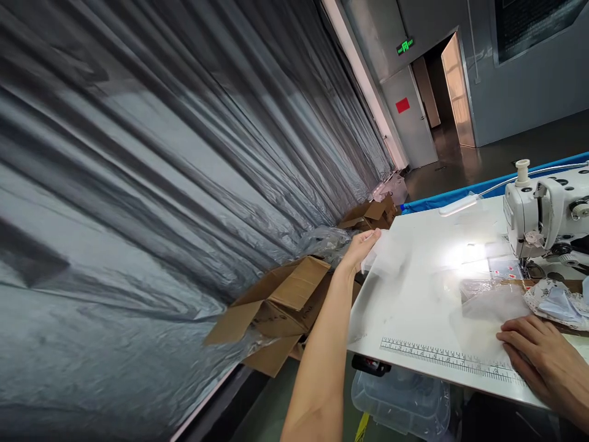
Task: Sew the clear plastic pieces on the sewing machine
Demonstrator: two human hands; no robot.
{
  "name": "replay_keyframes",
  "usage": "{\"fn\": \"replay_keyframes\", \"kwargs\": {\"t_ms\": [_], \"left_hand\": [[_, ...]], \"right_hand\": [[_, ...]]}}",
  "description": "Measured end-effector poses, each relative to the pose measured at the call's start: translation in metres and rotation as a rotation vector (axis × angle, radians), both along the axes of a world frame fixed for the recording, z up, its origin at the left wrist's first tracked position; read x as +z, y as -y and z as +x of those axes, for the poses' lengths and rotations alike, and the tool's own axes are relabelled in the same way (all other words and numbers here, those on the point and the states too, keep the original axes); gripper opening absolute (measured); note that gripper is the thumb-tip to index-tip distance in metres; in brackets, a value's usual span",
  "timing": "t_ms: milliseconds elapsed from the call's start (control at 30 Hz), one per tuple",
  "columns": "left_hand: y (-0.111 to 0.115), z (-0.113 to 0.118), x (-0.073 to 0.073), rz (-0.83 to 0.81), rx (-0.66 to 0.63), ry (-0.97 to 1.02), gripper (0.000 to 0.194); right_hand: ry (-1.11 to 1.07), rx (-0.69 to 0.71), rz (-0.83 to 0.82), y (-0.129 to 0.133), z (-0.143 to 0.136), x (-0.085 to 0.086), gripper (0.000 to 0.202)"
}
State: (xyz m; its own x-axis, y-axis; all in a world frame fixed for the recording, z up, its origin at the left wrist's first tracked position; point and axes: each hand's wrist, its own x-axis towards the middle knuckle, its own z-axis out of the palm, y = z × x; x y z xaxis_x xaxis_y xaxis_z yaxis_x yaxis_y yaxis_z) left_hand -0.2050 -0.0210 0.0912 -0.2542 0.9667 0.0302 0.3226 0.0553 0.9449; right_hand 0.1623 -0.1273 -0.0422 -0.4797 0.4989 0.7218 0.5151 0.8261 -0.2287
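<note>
My left hand [361, 248] is stretched out at the table's left edge, its thumb and fingers pinching a thin, translucent white sheet [387, 253]. Whether that sheet is fabric or plastic film I cannot tell. On the right, my right hand [538, 347] lies palm down near the front edge, fingers extended over another thin whitish sheet [488, 319]. Just beyond it is a white sewing machine [529, 215], its needle area brightly lit. Beside the right hand lies a crumpled piece of patterned white cloth [559, 301].
The white table [414, 313] has a printed ruler [442, 356] along its front. Left of it stand open cardboard boxes [294, 294] with clear plastic, beside a long grey curtain [161, 153]. Under the table is a clear plastic bin [400, 399]. A lamp [459, 204] stands behind.
</note>
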Motion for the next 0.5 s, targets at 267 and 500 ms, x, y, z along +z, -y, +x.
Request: {"fn": "replay_keyframes", "kwargs": {"t_ms": [267, 500], "left_hand": [[-0.042, 0.005, -0.01, -0.051, -0.005, 0.007, 0.066], [-0.062, 0.022, -0.01, 0.019, -0.037, -0.04, 0.071]], "right_hand": [[-0.016, -0.012, -0.019, 0.0, -0.002, -0.005, 0.027], [-0.013, -0.01, -0.075, 0.0, -0.003, -0.005, 0.026]]}}
